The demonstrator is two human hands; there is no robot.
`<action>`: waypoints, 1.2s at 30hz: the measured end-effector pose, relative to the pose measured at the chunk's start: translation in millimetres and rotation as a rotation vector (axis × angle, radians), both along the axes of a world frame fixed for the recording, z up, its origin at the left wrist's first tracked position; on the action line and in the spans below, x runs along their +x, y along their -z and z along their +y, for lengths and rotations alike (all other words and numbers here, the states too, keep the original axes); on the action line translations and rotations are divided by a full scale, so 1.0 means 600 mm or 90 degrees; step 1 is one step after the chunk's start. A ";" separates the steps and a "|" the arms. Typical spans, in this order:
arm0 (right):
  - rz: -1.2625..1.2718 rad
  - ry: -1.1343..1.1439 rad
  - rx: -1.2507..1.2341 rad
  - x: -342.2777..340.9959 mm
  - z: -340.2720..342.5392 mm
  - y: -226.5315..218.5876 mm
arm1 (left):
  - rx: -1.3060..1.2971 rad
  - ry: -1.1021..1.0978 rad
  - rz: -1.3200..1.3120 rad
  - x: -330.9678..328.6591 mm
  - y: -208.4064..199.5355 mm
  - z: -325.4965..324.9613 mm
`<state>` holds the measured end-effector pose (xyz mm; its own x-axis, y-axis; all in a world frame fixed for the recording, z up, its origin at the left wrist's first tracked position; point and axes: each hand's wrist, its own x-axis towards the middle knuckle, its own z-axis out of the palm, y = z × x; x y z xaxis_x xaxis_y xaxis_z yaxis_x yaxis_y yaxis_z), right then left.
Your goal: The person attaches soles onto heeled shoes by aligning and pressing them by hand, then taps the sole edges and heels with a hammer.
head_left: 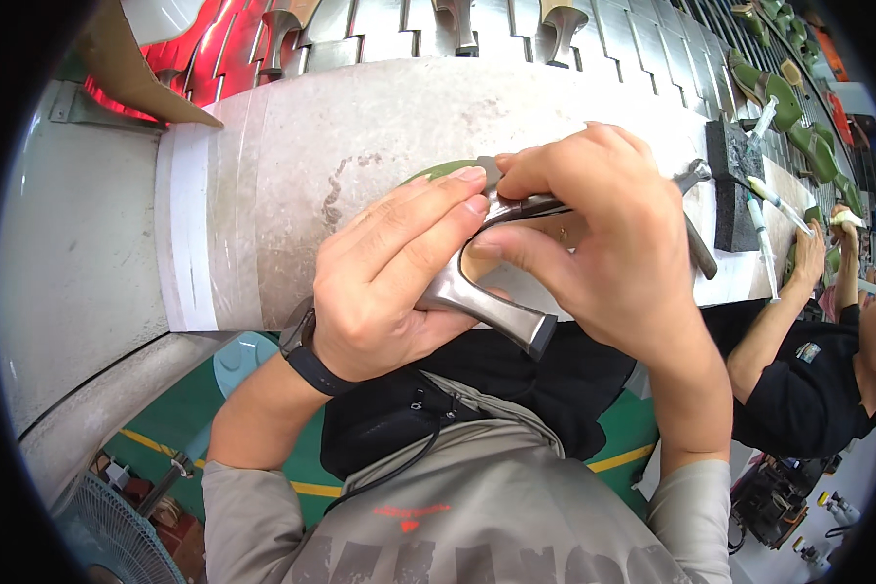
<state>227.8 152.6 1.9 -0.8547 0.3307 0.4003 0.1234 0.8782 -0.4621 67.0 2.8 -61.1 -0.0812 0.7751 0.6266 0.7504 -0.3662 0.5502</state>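
A shoe with a shiny metallic heel (482, 304) is held over the table, its dark heel tip pointing toward me and to the right. Green material (448, 169) of the shoe shows beyond my fingers. My left hand (389, 268), with a dark band on its wrist, is closed round the shoe, its fingers lying along the heel's upper part. With thumb and fingers, my right hand (603, 224) pinches the shoe's edge near the top of the heel. Both hands hide much of the shoe.
A pale worktable (273, 195) lies beneath. Behind it runs a slatted metal conveyor (360, 44) carrying metallic heels (562, 29). To the right are a wrench-like tool (693, 175), a black block (733, 195) and syringes (764, 243). A co-worker (798, 370) works farther right; a fan (117, 535) stands lower left.
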 end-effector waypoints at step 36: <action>-0.039 0.022 -0.002 0.056 0.015 0.030 | -0.142 0.003 0.064 0.035 -0.008 0.009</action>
